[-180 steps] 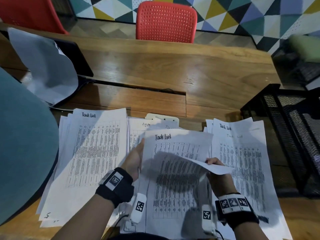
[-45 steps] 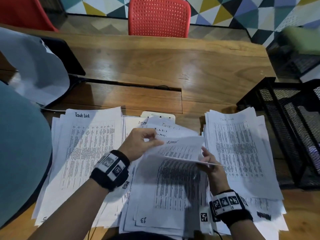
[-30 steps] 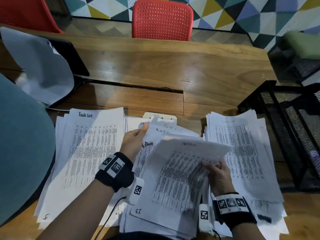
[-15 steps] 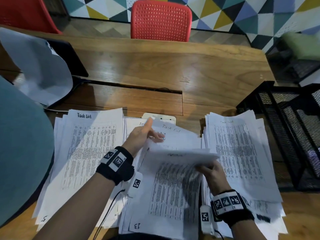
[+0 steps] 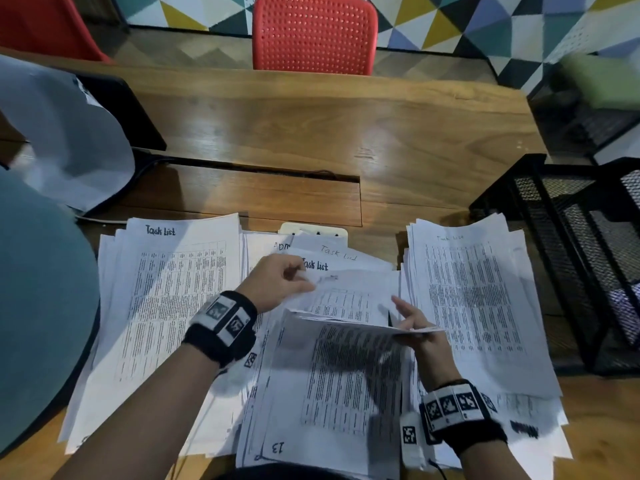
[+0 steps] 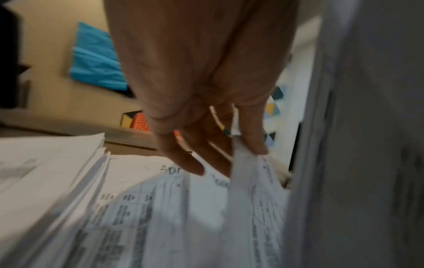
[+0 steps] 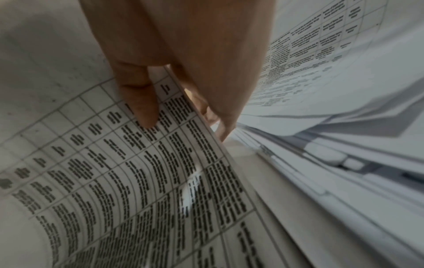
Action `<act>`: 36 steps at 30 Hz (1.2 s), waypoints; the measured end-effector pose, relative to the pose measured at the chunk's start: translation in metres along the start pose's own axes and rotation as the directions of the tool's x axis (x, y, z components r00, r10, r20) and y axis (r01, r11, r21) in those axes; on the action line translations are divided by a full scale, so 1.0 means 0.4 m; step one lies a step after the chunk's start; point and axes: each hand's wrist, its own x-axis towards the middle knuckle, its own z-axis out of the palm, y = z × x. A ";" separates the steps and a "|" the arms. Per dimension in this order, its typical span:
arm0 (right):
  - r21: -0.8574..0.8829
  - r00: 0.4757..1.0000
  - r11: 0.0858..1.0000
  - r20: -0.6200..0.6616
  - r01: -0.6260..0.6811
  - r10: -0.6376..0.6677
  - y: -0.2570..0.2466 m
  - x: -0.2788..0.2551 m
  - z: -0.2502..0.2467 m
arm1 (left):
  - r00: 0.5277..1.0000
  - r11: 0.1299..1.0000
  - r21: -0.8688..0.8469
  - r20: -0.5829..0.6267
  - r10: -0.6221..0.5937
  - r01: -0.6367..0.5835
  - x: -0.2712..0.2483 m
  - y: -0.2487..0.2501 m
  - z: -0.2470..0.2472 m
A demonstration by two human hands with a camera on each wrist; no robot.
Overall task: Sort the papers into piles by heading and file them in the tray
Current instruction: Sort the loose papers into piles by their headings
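Observation:
Three stacks of printed tables lie on the wooden table: a left pile headed "Task List", a middle pile and a right pile. One sheet is lifted off the middle pile and bent over. My left hand pinches its top edge, thumb against fingers. My right hand holds its right edge, thumb on the printed face and fingers underneath. The black mesh tray stands at the right, past the right pile. The lifted sheet's heading is blurred.
A red chair stands behind the table. A grey cover drapes over a dark device at the far left. A teal rounded shape fills the left edge. A white socket block sits behind the middle pile.
My left hand, spread open half a second ago, now pinches the top edge of the lifted sheet. The sheet has stayed raised over the middle pile in my right hand.

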 end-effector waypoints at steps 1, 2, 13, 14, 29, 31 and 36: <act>0.009 1.000 1.000 0.000 0.001 -0.001 -0.007 0.002 0.003 | 0.997 0.991 -0.136 0.073 0.028 -0.018 -0.022 0.010 -0.005; 0.018 1.000 1.000 -0.008 -0.005 0.005 -0.015 0.002 0.007 | 0.988 0.971 -0.237 0.145 0.060 -0.024 -0.039 0.016 -0.010; 0.140 0.972 0.990 -0.232 -0.012 0.045 -0.042 0.006 0.018 | 0.945 0.815 -0.521 0.312 -0.097 0.256 -0.149 0.006 0.037; 0.162 0.967 0.987 -0.250 -0.009 0.050 -0.051 0.003 0.017 | 0.945 0.867 -0.420 0.290 -0.154 0.270 -0.160 -0.002 0.057; -0.773 0.950 0.567 -0.309 -0.284 0.054 0.012 0.059 0.088 | 0.646 0.763 0.137 -0.637 -0.421 0.632 -0.236 -0.160 -0.220; -0.782 0.942 0.545 -0.331 -0.303 0.048 0.019 0.070 0.103 | 0.599 0.597 0.283 -0.674 -0.433 0.750 -0.253 -0.190 -0.223; -0.732 0.921 0.600 -0.389 -0.321 0.018 0.003 0.077 0.117 | 0.585 0.614 0.340 -0.771 -0.252 0.712 -0.239 -0.214 -0.147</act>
